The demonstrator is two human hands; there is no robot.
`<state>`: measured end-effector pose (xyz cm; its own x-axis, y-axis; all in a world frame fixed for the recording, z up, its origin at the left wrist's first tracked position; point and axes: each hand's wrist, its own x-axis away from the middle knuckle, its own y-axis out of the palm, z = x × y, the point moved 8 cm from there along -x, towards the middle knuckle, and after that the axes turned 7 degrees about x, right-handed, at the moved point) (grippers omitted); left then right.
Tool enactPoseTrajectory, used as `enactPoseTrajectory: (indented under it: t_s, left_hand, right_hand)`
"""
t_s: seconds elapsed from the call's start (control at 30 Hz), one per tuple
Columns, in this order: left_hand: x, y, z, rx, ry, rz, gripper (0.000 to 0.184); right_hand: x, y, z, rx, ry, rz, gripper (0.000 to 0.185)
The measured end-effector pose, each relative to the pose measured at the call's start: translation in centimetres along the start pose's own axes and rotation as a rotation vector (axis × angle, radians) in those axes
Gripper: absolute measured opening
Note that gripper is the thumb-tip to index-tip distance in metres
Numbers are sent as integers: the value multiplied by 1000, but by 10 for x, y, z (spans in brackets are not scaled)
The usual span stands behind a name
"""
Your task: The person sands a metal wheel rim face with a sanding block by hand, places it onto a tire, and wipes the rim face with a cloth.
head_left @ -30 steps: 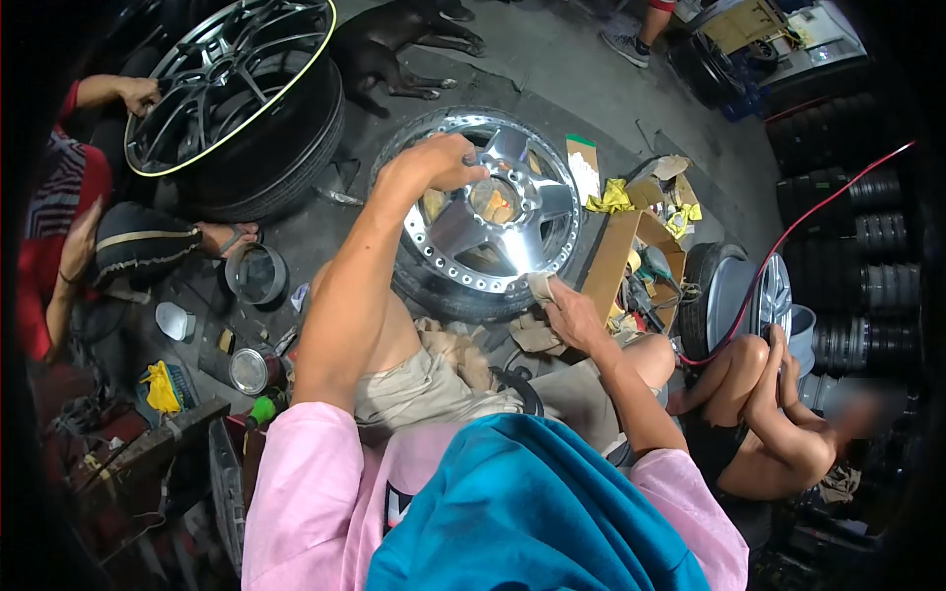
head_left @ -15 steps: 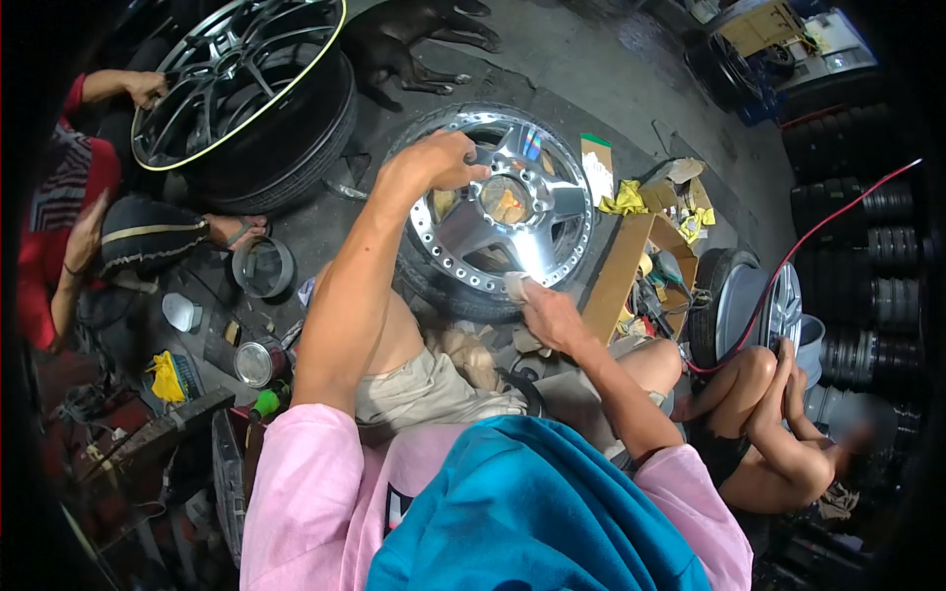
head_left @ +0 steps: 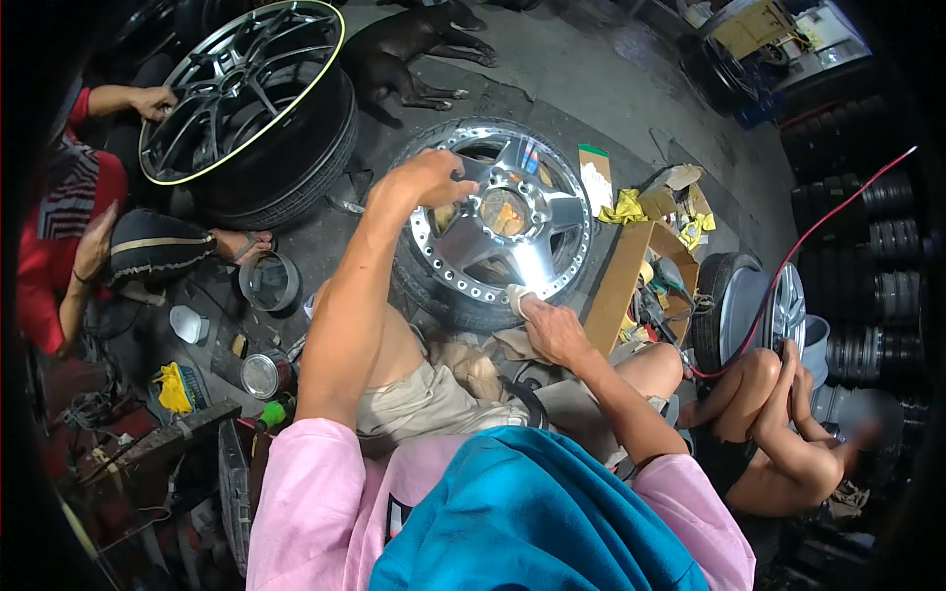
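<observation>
A polished silver alloy wheel [head_left: 465, 240] with a riveted outer rim lies face up in front of my knees, a black tyre [head_left: 431, 292] around it. My left hand [head_left: 426, 178] curls over a spoke on the wheel's left side, its thumb reaching toward the hub. At the near edge of the rim, my right hand [head_left: 557, 331] pinches a small white cloth [head_left: 517, 298] against the metal. Bright light reflects off the spoke just above the cloth. Part of my left fingers is hidden behind the back of that hand.
Right of the wheel stands a cardboard box [head_left: 619, 286] of tools. Another tyred wheel [head_left: 741, 307] and a seated person [head_left: 764, 414] are further right. At left, a person in red [head_left: 84, 212] touches a large dark wheel [head_left: 246, 84]. A black dog [head_left: 389, 59] lies beyond.
The scene has shifted slightly downward in view. My left hand has slid a little to the left on the wheel. My right hand keeps the cloth at about the same spot on the rim.
</observation>
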<state>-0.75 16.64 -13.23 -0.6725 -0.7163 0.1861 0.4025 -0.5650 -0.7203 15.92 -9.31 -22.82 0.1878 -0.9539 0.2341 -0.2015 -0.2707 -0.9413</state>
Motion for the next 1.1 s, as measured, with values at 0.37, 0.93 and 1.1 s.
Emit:
enactPoseTrajectory:
  t_s: [0.37, 0.93, 1.1]
  left_hand:
    - [-9, 12, 18, 55, 28, -8, 52]
    - [-6, 0, -5, 14, -5, -5, 54]
    - [-19, 10, -8, -31, -9, -25, 53]
  right_hand:
    - [-18, 3, -44, 111, -130, 19, 29]
    - [4, 1, -41, 165, -152, 109, 38]
    - [-35, 7, -84, 115, -127, 138, 34]
